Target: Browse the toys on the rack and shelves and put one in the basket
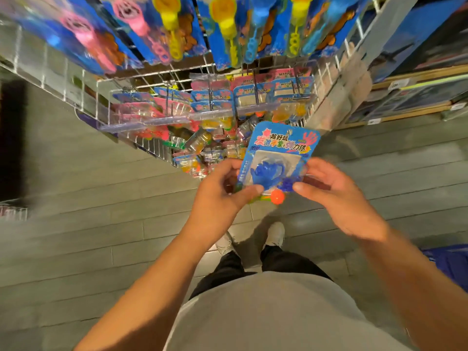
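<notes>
A blue blister-card toy [277, 158] with a blue sticky hand and an orange ball is held in front of the wire rack [157, 79]. My left hand [222, 191] pinches its lower left corner, thumb on the front. My right hand [329, 188] holds its right edge, thumb on the lower right corner. More of the same cards [212, 102] hang on the rack's hooks, and loose toy packs [200, 145] lie piled in its bottom bin. Bubble-wand toys [228, 29] hang in the row above. A blue basket [450, 262] shows partly at the right edge.
Wooden shelves [415, 97] with boxed items stand to the right of the rack. Grey plank floor [88, 211] lies below, with my feet [253, 239] close to the rack's base. A dark opening [12, 138] sits at the far left.
</notes>
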